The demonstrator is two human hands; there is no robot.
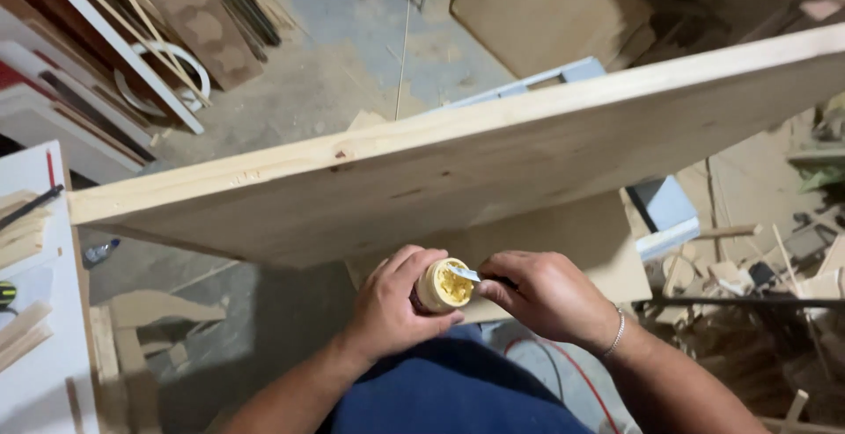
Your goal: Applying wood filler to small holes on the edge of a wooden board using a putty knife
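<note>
My left hand (pixel 394 304) grips a small round tub (pixel 444 285) of yellow paste, its open mouth turned toward my right hand. My right hand (pixel 547 297) pinches a small metal blade (pixel 465 273) whose tip rests in the yellow paste at the tub's rim. Both hands hover just below the near edge of a wide pale wooden board (pixel 493 165) that lies slanted across the view, with small dark knots on its surface.
A white bench (pixel 40 346) with wood strips and a pencil stands at the left. Leaning boards and strips (pixel 176 20) fill the upper left. Scrap wood and offcuts (pixel 757 275) litter the floor at right. A red cable (pixel 576 377) runs by my legs.
</note>
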